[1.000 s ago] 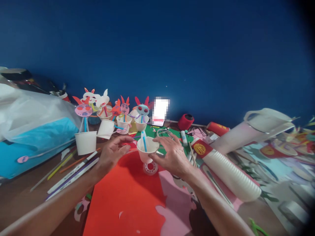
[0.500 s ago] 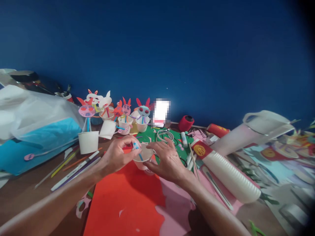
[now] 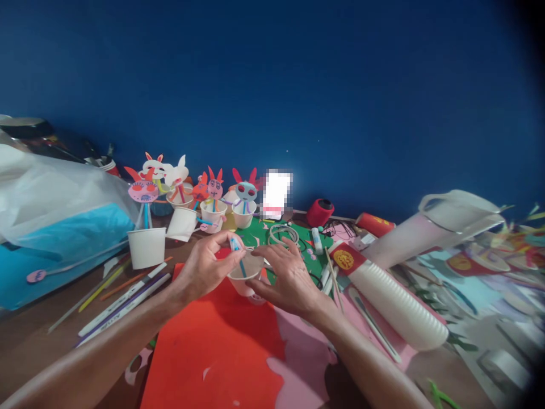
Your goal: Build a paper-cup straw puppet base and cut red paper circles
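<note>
A white paper cup [image 3: 242, 286] stands at the near edge of the green sheet, over the red paper. My left hand [image 3: 215, 258] is closed at the cup's left rim. Between its thumb and fingers is a thin blue stick [image 3: 242, 266] with a pale blue and white upper end; its lower part reaches down into the cup. I cannot tell exactly what the stick is. My right hand [image 3: 287, 278] curves around the cup's right side, thumb at the front and fingers over the far rim. The fingers hide part of that rim.
Cups with paper animal faces [image 3: 143, 192] line the back left. Markers [image 3: 123, 304] and a blue pack [image 3: 63, 238] lie left. Stacked paper cups [image 3: 392, 301], a tilted pitcher [image 3: 409, 227] and a red cylinder [image 3: 320, 212] are right. Red paper [image 3: 217, 352] covers the front.
The whole view has shifted slightly, with objects at the left appearing farther left. Both hands keep nearly the same hold at the cup, and the blue stick stays inside it.
</note>
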Demonstrator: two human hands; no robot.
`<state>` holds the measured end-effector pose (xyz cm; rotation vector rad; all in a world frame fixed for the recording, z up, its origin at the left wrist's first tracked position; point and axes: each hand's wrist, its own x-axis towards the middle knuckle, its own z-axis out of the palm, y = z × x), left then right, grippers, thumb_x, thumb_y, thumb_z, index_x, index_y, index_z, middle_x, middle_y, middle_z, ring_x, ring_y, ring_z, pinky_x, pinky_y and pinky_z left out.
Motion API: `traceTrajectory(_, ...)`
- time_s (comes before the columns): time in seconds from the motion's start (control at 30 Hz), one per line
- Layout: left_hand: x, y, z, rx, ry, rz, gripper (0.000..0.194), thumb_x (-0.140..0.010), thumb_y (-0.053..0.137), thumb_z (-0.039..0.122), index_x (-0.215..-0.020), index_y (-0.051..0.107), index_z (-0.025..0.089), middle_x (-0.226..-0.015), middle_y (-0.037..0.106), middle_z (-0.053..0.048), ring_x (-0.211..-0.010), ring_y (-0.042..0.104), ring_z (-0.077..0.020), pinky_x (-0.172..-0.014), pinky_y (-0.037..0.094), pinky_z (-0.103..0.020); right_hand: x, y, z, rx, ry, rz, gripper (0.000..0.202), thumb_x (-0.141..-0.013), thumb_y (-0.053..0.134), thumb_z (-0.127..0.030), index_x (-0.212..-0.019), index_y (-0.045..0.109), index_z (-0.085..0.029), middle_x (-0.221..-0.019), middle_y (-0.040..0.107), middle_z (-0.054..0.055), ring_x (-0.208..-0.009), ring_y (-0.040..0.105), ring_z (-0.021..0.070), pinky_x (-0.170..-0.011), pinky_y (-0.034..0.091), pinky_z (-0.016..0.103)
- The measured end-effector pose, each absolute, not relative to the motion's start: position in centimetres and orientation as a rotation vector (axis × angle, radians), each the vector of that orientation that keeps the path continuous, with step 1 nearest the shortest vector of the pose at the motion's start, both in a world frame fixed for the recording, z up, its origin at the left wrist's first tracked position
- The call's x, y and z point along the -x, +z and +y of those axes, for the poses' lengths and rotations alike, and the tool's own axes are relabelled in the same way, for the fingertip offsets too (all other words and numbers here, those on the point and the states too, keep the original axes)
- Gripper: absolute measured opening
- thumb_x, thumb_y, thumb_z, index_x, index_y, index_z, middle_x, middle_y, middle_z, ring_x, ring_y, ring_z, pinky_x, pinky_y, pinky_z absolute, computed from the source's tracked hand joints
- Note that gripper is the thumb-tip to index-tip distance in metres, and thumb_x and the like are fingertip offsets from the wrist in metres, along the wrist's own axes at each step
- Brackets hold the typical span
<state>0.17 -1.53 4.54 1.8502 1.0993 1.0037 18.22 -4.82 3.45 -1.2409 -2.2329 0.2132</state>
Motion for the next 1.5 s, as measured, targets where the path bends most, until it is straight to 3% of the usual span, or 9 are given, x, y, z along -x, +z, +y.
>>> traceTrajectory(0.67,-1.2,3.4,-1.6,-1.730,1.035,1.057,0.011,-0.078,0.057,0.027,-0.080,0.059,0.016,-0.080,0.064,-0.004,-0.078,0.060,-0.0175,-0.075,0.046,-0.028,-18.1,2.8,-4.8,1.225,0.190,-2.179,0.038,-0.074,0.061,-0.034,-0.108,0.051,-0.018,-0.099,0.066,0.008,-0.095,0.060,0.0233,-0.102,0.020,0.048)
traceTrajectory(0.93,-0.4,4.0,-1.4,-1.756,1.016,1.021,0.022,-0.078,0.057,0.028,-0.098,0.063,0.020,-0.089,0.066,-0.003,-0.089,0.059,-0.0202,-0.082,0.045,-0.031,-18.4,3.4,-4.7,1.235,0.164,-2.168,0.038,-0.075,0.060,-0.034,-0.109,0.051,-0.019,-0.102,0.066,0.008,-0.098,0.059,0.0234,-0.105,0.014,0.050)
traceTrajectory(1.1,0.4,5.0,-0.8,-1.909,0.987,1.029,0.014,-0.080,0.054,0.030,-0.085,0.065,0.021,-0.097,0.064,-0.004,-0.096,0.056,-0.0209,-0.084,0.043,-0.029,-18.6,3.6,-4.6,1.236,0.155,-2.166,0.038,-0.077,0.059,-0.036,-0.110,0.051,-0.019,-0.103,0.066,0.009,-0.099,0.059,0.0234,-0.106,0.009,0.053)
traceTrajectory(1.37,0.4,4.9,-0.3,-2.149,0.781,0.969,0.022,-0.083,0.049,0.033,-0.075,0.064,0.020,-0.082,0.060,-0.004,-0.084,0.055,-0.0198,-0.080,0.042,-0.031,-18.6,3.6,-4.6,1.228,0.162,-2.187,0.037,-0.078,0.057,-0.033,-0.111,0.050,-0.019,-0.105,0.065,0.009,-0.100,0.058,0.0229,-0.106,0.008,0.053)
traceTrajectory(1.5,0.4,5.1,-0.4,-2.157,0.773,1.020,0.021,-0.081,0.050,0.032,-0.070,0.063,0.020,-0.069,0.060,0.000,-0.072,0.054,-0.0171,-0.069,0.042,-0.028,-18.6,3.6,-4.7,1.230,0.165,-2.185,0.036,-0.078,0.057,-0.032,-0.111,0.051,-0.019,-0.105,0.065,0.008,-0.099,0.059,0.0228,-0.106,0.008,0.052)
